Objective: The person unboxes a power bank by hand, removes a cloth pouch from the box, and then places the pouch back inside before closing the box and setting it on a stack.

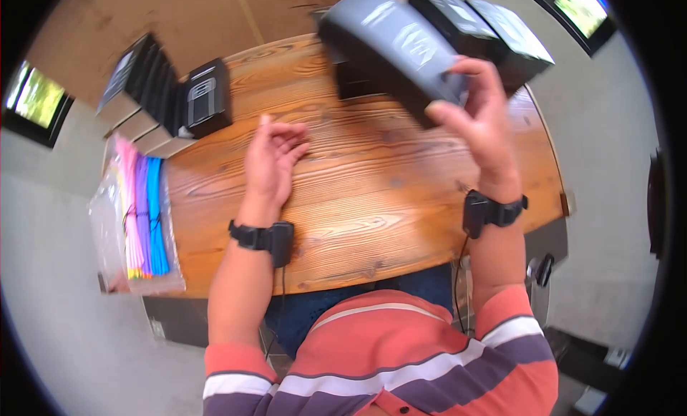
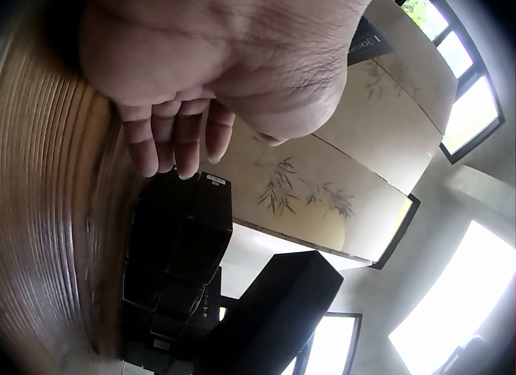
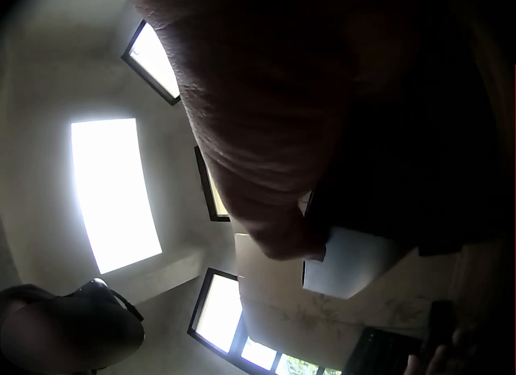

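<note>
My right hand [image 1: 488,126] grips one end of a long black box [image 1: 393,47] with pale printing on its face, thumb on the near side and fingers over the far side. The box is tilted and raised above the back right of the table, overlapping other black boxes [image 1: 454,19] behind it. In the left wrist view the raised box [image 2: 278,310] shows as a dark slanted block. My left hand [image 1: 268,162] is over the middle of the wooden table [image 1: 343,230], palm turned inward and fingers loosely bent, holding nothing.
At the back left stand several black boxes [image 1: 143,87] in a row, beside another black box [image 1: 207,98] with a printed face. A clear plastic bag [image 1: 107,223] holds bundles of pink, purple and blue strips [image 1: 153,216] at the left edge. A white-topped box [image 1: 512,30] stands back right.
</note>
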